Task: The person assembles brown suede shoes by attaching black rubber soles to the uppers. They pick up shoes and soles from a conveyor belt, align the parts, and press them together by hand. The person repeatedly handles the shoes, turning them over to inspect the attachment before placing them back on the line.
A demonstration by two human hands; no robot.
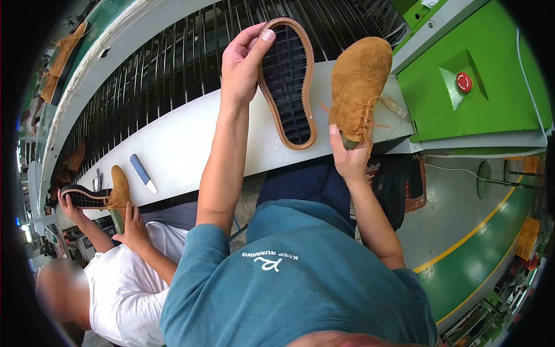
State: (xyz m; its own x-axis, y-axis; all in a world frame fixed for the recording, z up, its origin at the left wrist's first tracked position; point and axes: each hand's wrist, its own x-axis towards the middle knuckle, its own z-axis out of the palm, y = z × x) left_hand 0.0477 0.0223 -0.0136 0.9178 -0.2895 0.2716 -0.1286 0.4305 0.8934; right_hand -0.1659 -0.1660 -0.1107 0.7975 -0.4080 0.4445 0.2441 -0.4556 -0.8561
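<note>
A shoe sole (287,87), black and ribbed inside with a tan stitched rim, is gripped at its upper left edge by my left hand (243,63); the thumb lies over the rim. It is held above the white bench. To its right, my right hand (350,153) is closed round the heel end of a tan suede lace-up shoe upper (359,81), toe pointing away from me. Something green shows at the upper's heel opening. Its orange laces hang loose at the sides. Sole and upper are apart, side by side.
Beyond the white bench (173,136) runs a rack of metal rods (191,58). A green machine with a red stop button (464,82) stands right. A blue-handled knife-like tool (142,172) lies left, near a co-worker in white (124,283) holding another sole and a shoe upper (119,188).
</note>
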